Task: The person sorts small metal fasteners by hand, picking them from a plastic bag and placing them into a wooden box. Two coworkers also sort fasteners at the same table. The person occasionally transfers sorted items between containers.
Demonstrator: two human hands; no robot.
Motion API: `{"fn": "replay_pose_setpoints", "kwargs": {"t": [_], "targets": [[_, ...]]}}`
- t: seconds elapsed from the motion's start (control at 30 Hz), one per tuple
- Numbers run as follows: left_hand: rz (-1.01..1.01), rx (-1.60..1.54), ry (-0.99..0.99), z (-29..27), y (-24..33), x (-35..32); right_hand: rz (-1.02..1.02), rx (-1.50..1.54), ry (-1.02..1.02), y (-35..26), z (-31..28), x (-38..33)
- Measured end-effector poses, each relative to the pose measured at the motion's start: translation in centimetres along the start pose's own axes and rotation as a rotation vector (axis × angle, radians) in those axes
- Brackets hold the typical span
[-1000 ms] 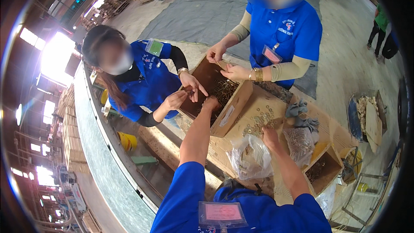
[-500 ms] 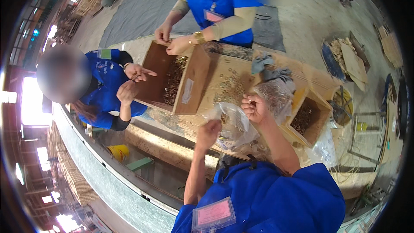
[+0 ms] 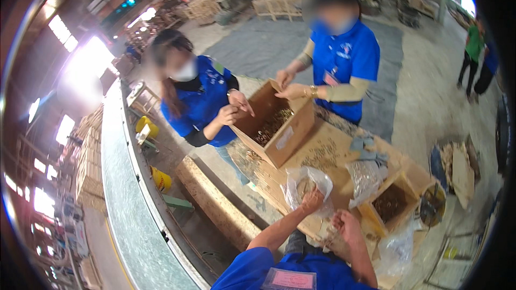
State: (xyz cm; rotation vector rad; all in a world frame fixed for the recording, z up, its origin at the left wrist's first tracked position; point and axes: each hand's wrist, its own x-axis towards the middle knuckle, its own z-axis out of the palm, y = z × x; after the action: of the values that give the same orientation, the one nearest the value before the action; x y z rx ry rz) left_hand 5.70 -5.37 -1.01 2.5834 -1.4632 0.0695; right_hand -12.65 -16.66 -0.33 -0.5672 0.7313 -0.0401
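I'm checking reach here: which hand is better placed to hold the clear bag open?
Left, probably. The left hand already touches the clear bag at its mouth, while the right hand sits nearer, beside it.

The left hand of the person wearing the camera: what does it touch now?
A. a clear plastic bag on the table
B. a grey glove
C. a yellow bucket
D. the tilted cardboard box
A: the left hand grips the rim of the clear plastic bag lying on the wooden table.

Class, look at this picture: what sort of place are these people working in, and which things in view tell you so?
Probably a factory or workshop hall: stacked wooden crates on a wide concrete floor, a cardboard box of small metal parts on a worktable, and co-workers in matching blue shirts.
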Motion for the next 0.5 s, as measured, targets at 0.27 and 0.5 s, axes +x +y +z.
{"fn": "replay_pose_setpoints", "kwargs": {"t": [0.27,0.5], "targets": [[-0.292,-0.142,-0.233,-2.1,-1.1,-1.1,0.084,-0.189,-0.076,-0.2,-0.8,-2.0],[-0.463,-0.21,-0.282,-2.8,-1.3,-2.4,0.138,-0.154,-0.093,0.8,0.0,-2.2]]}}
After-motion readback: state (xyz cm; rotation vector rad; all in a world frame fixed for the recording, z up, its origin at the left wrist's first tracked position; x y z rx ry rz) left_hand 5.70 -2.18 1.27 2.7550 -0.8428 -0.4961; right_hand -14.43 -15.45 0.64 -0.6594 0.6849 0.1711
